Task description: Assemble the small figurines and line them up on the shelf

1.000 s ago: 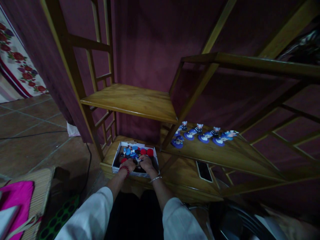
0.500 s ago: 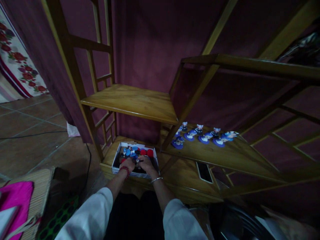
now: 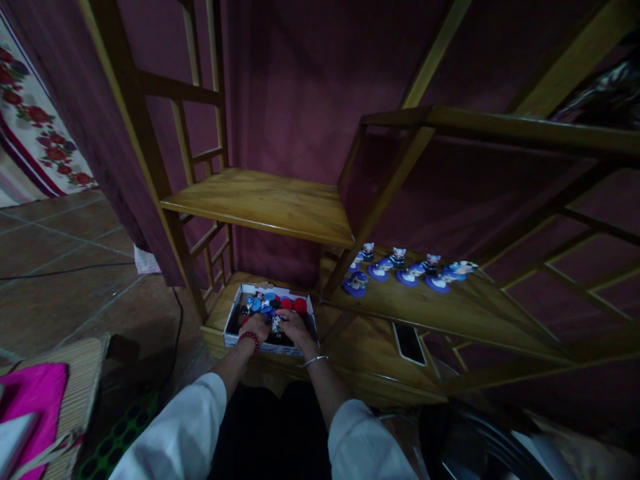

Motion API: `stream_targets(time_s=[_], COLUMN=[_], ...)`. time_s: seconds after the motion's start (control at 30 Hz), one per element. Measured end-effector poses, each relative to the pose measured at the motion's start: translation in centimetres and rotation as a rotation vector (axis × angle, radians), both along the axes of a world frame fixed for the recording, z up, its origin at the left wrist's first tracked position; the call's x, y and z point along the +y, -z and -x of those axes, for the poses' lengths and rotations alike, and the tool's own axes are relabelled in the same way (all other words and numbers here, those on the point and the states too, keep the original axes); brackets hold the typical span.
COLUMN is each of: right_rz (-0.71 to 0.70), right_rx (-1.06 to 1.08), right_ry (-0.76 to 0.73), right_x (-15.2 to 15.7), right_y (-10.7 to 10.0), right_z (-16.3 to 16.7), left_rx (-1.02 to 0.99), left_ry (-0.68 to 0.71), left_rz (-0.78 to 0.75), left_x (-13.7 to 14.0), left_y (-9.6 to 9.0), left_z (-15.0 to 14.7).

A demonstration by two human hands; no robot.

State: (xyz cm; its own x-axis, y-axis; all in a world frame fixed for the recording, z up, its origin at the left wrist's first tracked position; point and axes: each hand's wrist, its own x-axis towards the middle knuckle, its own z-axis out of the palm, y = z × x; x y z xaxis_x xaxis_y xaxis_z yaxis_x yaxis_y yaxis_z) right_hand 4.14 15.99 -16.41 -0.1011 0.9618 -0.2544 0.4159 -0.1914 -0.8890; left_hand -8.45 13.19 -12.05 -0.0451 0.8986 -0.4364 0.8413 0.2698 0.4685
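Observation:
A white open cardboard box (image 3: 233, 323) sits on the low wooden shelf, with several blue, red and black figurines inside. Both of my hands are over the box. My right hand (image 3: 294, 325) is closed with its fingers on a small blue-and-white figurine (image 3: 277, 324). On the other side of that figurine, my left hand (image 3: 257, 325), with a red bead bracelet at its wrist, is also closed against it. Its fingertips are partly hidden. Beyond the hands lie a blue figurine (image 3: 259, 302) and a red round base (image 3: 300, 305).
Several figurines on purple bases (image 3: 409, 275) stand in rows on the shelf at right. A phone (image 3: 409, 343) lies on the lower shelf. Above the box is a wooden shelf board (image 3: 265, 203), with an upright post (image 3: 383, 193) to the right.
The small blue-and-white figurine between my hands now shows more plainly. My right hand has shifted slightly, its fingers drawn back a little. The box and the shelf figurines stay put.

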Motion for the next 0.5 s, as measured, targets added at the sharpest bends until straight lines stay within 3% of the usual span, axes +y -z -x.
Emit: stream_targets(time_s=[0.5], right_rz=[0.011], right_rx=[0.019], right_ry=[0.012], right_x=[-0.27], right_y=[-0.68], right_z=[0.0], left_rx=[0.004], left_ry=[0.038], left_rz=[0.011], left_x=[0.14], left_y=[0.02], left_z=[-0.03])
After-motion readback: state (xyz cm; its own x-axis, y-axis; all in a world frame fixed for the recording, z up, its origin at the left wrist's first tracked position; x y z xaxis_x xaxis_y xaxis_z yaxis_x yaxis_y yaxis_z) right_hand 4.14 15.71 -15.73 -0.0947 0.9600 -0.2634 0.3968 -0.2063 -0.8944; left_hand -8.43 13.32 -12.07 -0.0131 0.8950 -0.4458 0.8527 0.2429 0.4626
